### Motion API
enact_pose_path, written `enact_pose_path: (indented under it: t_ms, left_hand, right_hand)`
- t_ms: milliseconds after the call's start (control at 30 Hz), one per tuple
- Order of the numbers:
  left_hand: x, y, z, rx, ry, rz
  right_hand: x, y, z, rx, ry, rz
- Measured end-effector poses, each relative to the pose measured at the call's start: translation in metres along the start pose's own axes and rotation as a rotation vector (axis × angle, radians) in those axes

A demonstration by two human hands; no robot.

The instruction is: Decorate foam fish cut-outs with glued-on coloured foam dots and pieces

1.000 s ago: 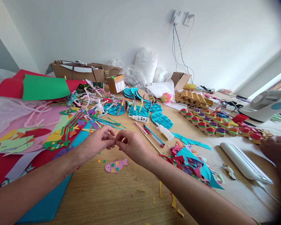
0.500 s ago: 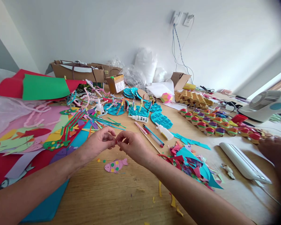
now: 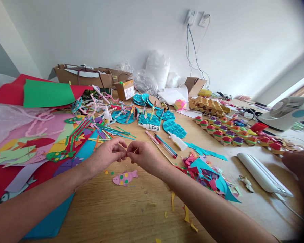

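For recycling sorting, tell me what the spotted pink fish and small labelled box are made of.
Pink fish: matt craft foam or thick paper, unclear which, from its flat cut-out shape. Labelled box: probably plain matt cardboard, given its brown, flat-folded sides.

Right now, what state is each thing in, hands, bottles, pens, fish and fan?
Left hand: fingertips pinched
Right hand: fingertips pinched
Pink fish: flat, dotted
Left bottle: upright
Middle bottle: on its side
Rightmost bottle: on its side
Pens: lying down
Fan: standing, running unclear

Beyond the pink fish point(image 3: 125, 178), anything between the fingertips point(image 3: 123, 156) is hidden; far right, the fan point(image 3: 286, 114) is cut off
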State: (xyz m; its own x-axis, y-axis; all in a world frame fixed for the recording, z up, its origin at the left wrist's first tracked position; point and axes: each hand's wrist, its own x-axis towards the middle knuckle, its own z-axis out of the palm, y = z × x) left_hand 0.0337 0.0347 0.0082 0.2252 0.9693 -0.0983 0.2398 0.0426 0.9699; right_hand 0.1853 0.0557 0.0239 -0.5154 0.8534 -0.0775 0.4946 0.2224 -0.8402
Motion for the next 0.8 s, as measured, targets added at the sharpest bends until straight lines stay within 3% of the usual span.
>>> enact_pose_path:
  t_ms: [167,400,633,800]
  left_hand:
    - [-0.003,0.003,0.003,0.028,0.035,0.011]
    - [-0.002,-0.001,0.003,0.071,0.034,0.035]
    - [0.002,-0.006,0.002,0.199,0.034,0.134]
    - [0.000,-0.005,0.001,0.219,0.031,0.142]
  right_hand:
    - [0.001,0.005,-0.001,0.389,-0.102,0.173]
    - [0.000,0.015,-0.002,0.734,-0.116,0.234]
    - [0.000,0.015,0.002,0.748,-0.125,0.264]
    - [-0.001,0.011,0.003,0.641,-0.110,0.249]
